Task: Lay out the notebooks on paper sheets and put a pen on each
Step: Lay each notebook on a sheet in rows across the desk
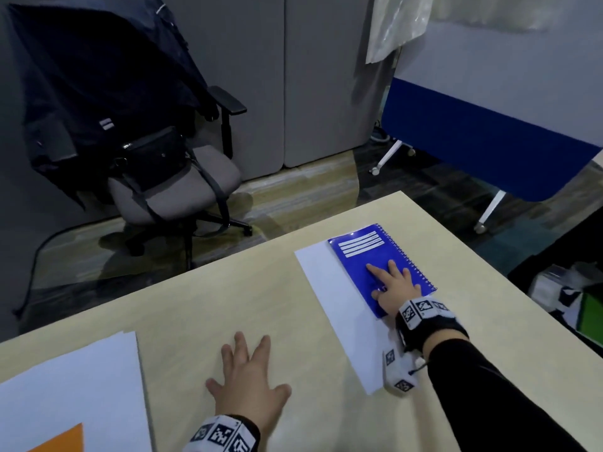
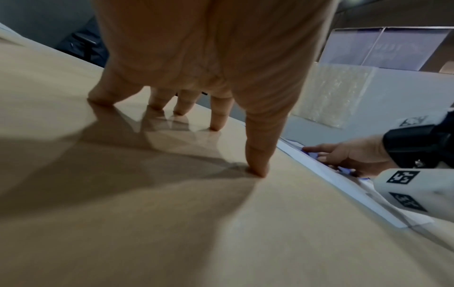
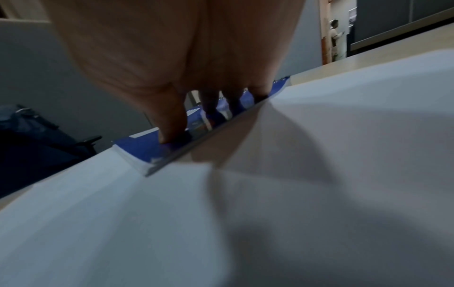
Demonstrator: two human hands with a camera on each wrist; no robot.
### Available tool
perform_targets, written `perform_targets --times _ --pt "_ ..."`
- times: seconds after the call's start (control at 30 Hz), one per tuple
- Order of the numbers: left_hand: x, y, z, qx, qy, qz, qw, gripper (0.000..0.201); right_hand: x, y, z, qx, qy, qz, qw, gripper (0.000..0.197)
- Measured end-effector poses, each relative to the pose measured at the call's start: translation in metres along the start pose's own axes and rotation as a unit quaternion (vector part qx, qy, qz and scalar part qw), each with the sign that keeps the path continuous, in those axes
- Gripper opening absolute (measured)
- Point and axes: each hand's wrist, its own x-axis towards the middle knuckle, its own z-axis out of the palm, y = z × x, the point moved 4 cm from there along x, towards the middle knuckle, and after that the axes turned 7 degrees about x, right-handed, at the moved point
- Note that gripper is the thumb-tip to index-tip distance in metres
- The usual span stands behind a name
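The right hand [image 1: 393, 287] is pressing flat, fingers extended, on the blue notebook [image 1: 368, 262], gripping nothing. The notebook is lying on the white sheet [image 1: 329, 288], long axis running away from the person. The left hand [image 1: 248, 383] is resting spread on the table [image 1: 228, 288], farther off.

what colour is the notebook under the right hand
Blue, with white label lines on its cover; the spiral notebook shows best in the head view.

head view high above desk [image 1: 261, 288], wrist views skimming it
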Motion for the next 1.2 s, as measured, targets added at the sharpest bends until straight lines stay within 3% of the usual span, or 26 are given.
perform_targets --times 0.13,0.4,0.73,0.9,1.2 --pt "0.012 0.011 -0.004 0.004 -0.001 -0.014 1.0 0.096 0.042 0.019 -0.025 0.006 0.021 0.022 1.0 0.062" --pt "0.038 0.019 -0.009 0.017 -0.004 -0.021 1.0 0.108 0.091 0.032 -0.056 -0.02 0.001 0.031 0.999 0.066" --pt "0.048 0.026 -0.017 0.027 -0.01 -0.025 0.999 0.109 0.099 0.022 -0.064 -0.051 -0.023 0.035 0.998 0.072" --pt "0.052 0.029 -0.02 0.024 -0.013 -0.019 0.999 0.109 0.088 0.01 -0.068 -0.019 0.103 0.017 0.994 0.053" --pt "0.051 0.028 -0.019 0.032 -0.016 -0.018 0.999 0.108 0.087 0.001 -0.072 -0.038 0.069 -0.003 0.997 0.066"
